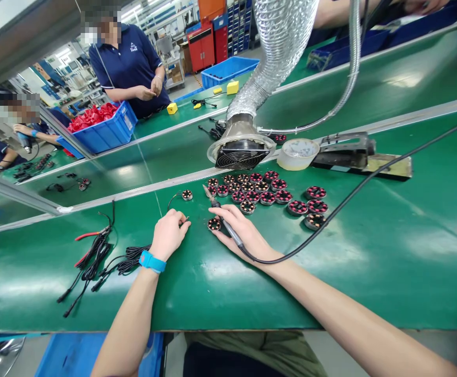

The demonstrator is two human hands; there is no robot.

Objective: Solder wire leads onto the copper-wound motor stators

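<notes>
My right hand (241,230) holds a soldering iron (221,214) like a pen, its tip pointing up and to the left, its black cord trailing off to the right. A small round motor stator (214,224) lies on the green bench by my right fingers. My left hand (169,233), with a blue wristband (152,262), is curled closed on a thin wire that loops to another stator (186,195). A group of several stators (260,191) sits just beyond my hands.
A fume extractor fan (241,152) on a silver hose stands behind the stators, with a tape roll (298,153) and a metal fixture (350,152) to its right. Black and red cables (95,256) lie at left. Other people work at a blue bin (102,131) further back.
</notes>
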